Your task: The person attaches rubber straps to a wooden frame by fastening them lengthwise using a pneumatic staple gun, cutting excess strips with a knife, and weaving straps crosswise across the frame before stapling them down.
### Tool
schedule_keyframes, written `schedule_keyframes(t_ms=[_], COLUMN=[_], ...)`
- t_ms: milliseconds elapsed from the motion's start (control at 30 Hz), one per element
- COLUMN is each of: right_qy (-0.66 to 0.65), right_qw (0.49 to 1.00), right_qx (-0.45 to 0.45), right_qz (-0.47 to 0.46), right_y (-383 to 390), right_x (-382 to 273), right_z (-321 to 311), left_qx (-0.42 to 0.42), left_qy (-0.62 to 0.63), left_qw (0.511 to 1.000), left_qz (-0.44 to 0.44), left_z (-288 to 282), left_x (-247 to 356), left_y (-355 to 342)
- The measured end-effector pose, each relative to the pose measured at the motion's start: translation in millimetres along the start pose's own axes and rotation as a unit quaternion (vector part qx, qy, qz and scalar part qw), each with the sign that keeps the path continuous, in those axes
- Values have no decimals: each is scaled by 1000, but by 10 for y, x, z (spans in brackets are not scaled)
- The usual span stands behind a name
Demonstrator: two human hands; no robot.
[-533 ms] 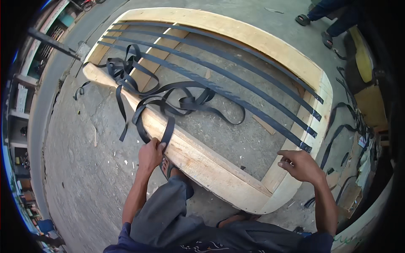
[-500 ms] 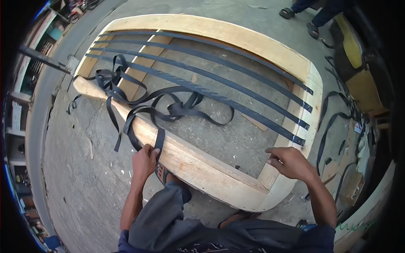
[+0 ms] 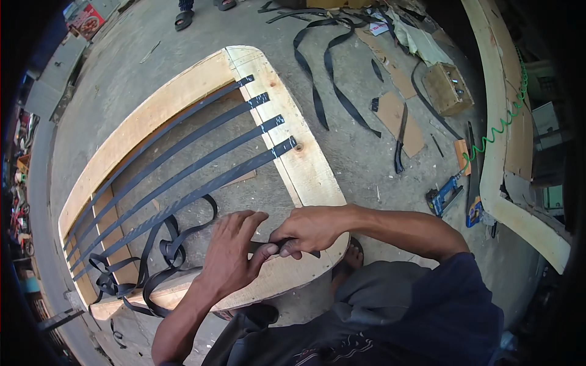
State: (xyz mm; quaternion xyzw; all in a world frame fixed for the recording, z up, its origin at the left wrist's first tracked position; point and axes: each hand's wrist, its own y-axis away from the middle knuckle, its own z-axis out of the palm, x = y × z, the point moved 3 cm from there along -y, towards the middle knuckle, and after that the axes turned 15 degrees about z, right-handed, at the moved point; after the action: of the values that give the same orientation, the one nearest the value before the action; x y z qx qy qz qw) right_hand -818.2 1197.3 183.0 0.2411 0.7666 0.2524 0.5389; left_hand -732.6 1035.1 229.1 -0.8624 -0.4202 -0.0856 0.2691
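Over the near right corner of a pale wooden frame (image 3: 332, 189), my two hands meet on a dark webbing strap (image 3: 257, 247). My right hand (image 3: 314, 229) is closed, pinching the strap near its end; a short dark tip shows below the fingers. My left hand (image 3: 232, 253) has the strap between thumb and palm side, its other fingers stretched out above. Loose strap lies tangled at the frame's near left. Several dark straps (image 3: 201, 160) run across the opening, their ends fastened with staples on the right-hand rail.
To the right on the concrete floor lie a blue staple gun (image 3: 444, 196) with a green coiled hose (image 3: 488, 143), a knife (image 3: 400, 146), cardboard (image 3: 403, 119) and strap offcuts. Another wooden frame (image 3: 493, 122) stands at far right. A person's sandalled foot (image 3: 183, 19) shows at the top.
My view has swung right. My left hand has moved along the near rail to the right, bringing strap with it. My right hand has come to meet it and now pinches the strap.
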Motion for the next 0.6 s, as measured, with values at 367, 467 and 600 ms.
schedule_keyframes(t_ms=[367,467,600], right_qy=[136,220,371], right_qw=[724,733,750], right_qx=[427,366,326], right_qz=[525,529,439], right_y=[2715,3020,3105], right_x=[4000,4521,4760], right_z=[767,1116,1211], left_qx=[-15,-23,-9], left_qy=[361,272,245], left_qw=[866,882,894], left_qz=[-346,-383,-374], left_z=[1225,1395,1456], left_x=[-992,-1038,-1060], left_y=[-135,-56,-51])
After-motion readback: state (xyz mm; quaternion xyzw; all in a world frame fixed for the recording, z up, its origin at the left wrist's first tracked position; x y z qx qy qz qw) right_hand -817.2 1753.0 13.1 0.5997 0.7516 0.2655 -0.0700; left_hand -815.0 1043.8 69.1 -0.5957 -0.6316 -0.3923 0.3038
